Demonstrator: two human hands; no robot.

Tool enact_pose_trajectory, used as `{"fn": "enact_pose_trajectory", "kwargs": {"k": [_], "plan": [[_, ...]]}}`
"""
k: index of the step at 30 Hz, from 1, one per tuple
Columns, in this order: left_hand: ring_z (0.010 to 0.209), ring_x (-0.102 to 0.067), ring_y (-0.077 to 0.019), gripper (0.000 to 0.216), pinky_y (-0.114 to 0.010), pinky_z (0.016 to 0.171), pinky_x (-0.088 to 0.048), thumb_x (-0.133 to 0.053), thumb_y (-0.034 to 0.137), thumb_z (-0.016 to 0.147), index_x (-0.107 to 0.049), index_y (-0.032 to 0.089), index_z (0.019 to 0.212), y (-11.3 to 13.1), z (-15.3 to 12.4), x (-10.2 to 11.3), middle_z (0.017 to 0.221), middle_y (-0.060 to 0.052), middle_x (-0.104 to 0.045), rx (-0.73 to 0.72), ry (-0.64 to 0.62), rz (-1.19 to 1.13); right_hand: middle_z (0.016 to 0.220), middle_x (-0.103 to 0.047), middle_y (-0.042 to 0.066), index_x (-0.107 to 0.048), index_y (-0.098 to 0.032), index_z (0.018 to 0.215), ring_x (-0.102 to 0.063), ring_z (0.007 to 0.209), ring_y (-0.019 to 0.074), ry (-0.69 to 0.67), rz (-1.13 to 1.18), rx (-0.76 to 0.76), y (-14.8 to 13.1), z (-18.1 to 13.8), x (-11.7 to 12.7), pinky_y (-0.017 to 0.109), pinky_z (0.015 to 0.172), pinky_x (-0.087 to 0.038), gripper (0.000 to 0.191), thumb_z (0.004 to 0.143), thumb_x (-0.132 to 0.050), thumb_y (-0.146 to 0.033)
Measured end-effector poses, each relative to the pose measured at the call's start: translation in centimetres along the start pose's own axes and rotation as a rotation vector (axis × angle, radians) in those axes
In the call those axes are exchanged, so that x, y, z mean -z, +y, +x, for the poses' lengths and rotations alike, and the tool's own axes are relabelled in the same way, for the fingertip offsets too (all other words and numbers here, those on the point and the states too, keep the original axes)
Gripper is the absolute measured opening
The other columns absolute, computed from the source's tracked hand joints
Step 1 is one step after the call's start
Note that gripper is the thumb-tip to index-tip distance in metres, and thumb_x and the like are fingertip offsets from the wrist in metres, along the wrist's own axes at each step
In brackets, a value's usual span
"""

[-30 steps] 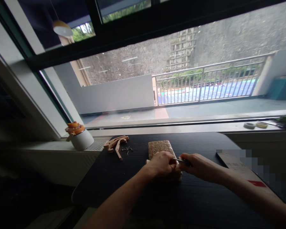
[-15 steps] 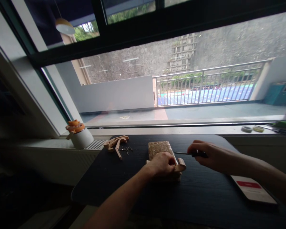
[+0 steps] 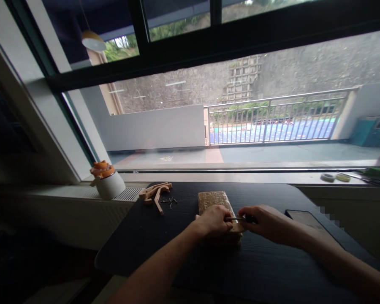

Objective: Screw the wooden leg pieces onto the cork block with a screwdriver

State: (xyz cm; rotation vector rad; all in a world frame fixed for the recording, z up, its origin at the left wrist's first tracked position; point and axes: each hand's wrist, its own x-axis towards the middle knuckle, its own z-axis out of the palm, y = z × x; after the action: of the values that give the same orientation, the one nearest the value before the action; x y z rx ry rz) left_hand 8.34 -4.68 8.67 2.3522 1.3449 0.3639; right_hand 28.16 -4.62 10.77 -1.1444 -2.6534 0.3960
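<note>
I keep the left hand [image 3: 213, 221] on the near part of the straw-coloured block [image 3: 214, 199], fingers curled in, gripping a curved wooden piece [image 3: 238, 228] at the block's right edge. I hold the right hand [image 3: 256, 218] in a closed fist around a slim metal-shafted tool [image 3: 236, 218], its shaft pointing left; the tip's seating is hidden by the left fingers. The block rests on the dark table [image 3: 158, 249]. Loose wooden parts [image 3: 160, 195] and small screws [image 3: 170, 202] lie to its left.
</note>
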Motion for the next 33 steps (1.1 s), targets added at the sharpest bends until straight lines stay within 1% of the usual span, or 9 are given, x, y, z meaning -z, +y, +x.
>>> {"fn": "enact_pose_trajectory", "kwargs": {"k": [4,7,11,18,26,33], "plan": [[0.071,-0.055,-0.0139,0.02,-0.023,0.064,-0.041,-0.055,0.027,0.076,-0.069,0.015,0.084,-0.11,-0.12,0.18,0.083,-0.004,-0.065,0.015,-0.014,0.016,0.073,-0.069,0.002,-0.066,-0.023,0.088,-0.059,0.062,0.0164,0.001,-0.015,0.014,-0.14,-0.01,0.22,0.025,0.056,-0.036,0.02,0.086,-0.048,-0.032],[0.074,-0.056,-0.015,0.021,-0.024,0.066,-0.042,-0.054,0.026,0.077,-0.069,0.015,0.086,-0.1,-0.08,0.16,0.086,-0.004,-0.065,0.006,-0.014,0.02,0.074,-0.069,0.002,-0.065,-0.024,0.088,-0.06,0.063,0.0172,0.008,-0.028,0.017,-0.24,-0.11,0.24,0.026,0.057,-0.036,0.019,0.086,-0.048,-0.031],[0.078,-0.057,-0.0161,0.023,-0.024,0.068,-0.043,-0.052,0.025,0.077,-0.07,0.017,0.09,-0.05,0.0,0.09,0.089,-0.005,-0.066,-0.004,-0.022,0.019,0.072,-0.067,0.002,-0.062,-0.023,0.083,-0.058,0.06,0.0162,0.011,-0.04,0.016,-0.3,-0.24,0.08,0.025,0.055,-0.036,0.016,0.085,-0.049,-0.03],[0.073,-0.056,-0.0153,0.022,-0.024,0.065,-0.042,-0.052,0.024,0.076,-0.07,0.016,0.087,-0.07,0.09,-0.01,0.085,-0.005,-0.066,-0.011,-0.024,0.011,0.075,-0.069,0.002,-0.063,-0.023,0.087,-0.06,0.063,0.0167,0.022,-0.054,0.012,-0.25,-0.42,-0.15,0.025,0.056,-0.036,0.016,0.085,-0.048,-0.029],[0.071,-0.055,-0.0141,0.02,-0.022,0.063,-0.041,-0.052,0.025,0.075,-0.069,0.016,0.082,0.16,-0.08,0.18,0.083,-0.004,-0.065,-0.01,-0.01,0.01,0.075,-0.068,0.002,-0.06,-0.023,0.086,-0.06,0.063,0.0169,0.036,-0.068,0.028,-0.15,-0.42,-0.41,0.025,0.057,-0.036,0.016,0.087,-0.046,-0.028],[0.071,-0.056,-0.014,0.022,-0.022,0.062,-0.041,-0.052,0.026,0.075,-0.069,0.016,0.085,-0.31,-0.22,0.15,0.082,-0.003,-0.065,-0.018,-0.027,-0.01,0.077,-0.068,0.002,-0.06,-0.024,0.088,-0.061,0.065,0.0178,0.039,-0.054,0.051,-0.28,-0.55,-0.63,0.026,0.057,-0.036,0.015,0.088,-0.046,-0.029]]}}
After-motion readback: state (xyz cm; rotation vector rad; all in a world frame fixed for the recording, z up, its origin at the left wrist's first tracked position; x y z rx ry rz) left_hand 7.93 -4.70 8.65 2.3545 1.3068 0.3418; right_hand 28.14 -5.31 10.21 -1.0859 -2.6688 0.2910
